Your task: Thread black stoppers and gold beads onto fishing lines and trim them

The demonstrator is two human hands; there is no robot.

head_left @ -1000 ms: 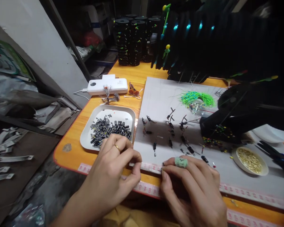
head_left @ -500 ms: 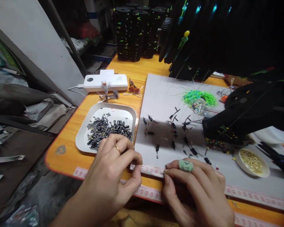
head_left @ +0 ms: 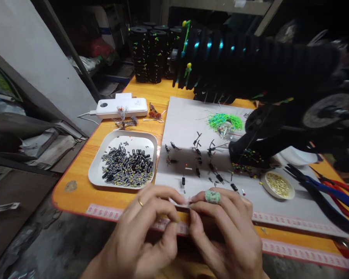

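Note:
My left hand, with a ring on one finger, is curled at the table's front edge. Its forefinger reaches to the fingertips of my right hand. My right hand is pinched closed and wears a green wrap on a finger. Whatever sits between the fingertips is too small and covered to make out. Just behind them, a small black cylinder piece lies on the white board. To the left stands a white tray of small grey and black pieces.
A black spooled machine rises at the right back. Green strands, a bowl of gold bits and pliers lie on the board. A white power bank sits behind the tray. Pink measuring tape runs along the front edge.
The view has shifted, showing more of the machine and the pliers. My hands have come closer together, and the left forefinger now reaches the right fingertips.

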